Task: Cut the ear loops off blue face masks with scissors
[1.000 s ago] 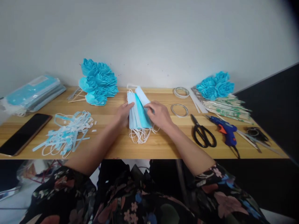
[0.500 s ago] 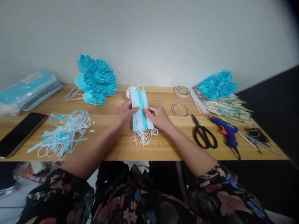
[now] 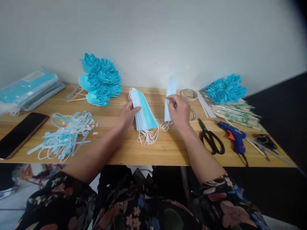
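Evidently, the left hand grasps a stack of masks by its left edge, thumb on top, over the middle of the table. The right hand pinches what appears to be a single mask, apart from the stack on its right; its upper end is blurred. Recommended: grip the stack lightly with edges aligned, avoid creasing the separate piece, and guard its ear loops against snagging.
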The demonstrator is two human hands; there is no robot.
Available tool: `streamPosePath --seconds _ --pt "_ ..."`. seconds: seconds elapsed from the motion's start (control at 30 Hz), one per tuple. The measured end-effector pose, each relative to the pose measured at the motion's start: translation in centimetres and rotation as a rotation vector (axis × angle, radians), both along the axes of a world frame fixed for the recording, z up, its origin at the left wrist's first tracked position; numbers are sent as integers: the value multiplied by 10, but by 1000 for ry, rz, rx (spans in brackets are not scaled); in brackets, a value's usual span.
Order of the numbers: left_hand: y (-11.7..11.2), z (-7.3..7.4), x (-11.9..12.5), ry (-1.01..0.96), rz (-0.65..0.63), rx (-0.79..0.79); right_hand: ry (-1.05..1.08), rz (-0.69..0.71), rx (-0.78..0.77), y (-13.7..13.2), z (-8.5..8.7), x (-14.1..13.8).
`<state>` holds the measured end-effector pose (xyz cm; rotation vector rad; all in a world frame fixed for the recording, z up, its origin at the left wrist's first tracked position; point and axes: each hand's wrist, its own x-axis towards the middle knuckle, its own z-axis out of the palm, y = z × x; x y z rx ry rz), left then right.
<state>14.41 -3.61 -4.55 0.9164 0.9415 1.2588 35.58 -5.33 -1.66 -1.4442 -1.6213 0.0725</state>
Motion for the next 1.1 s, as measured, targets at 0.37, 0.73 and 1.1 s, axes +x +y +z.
streamPosePath --seconds 0.37,0.73,1.1 --pt "-6 2 8 -95 -99 -31 -63 420 -273 -11 -12 -34" --pt "-4 -4 6 -22 -117 48 -32 402 -362 -14 -8 -35" --pt "-7 -3 7 32 -104 75 -104 424 -320 -14 -12 -37"
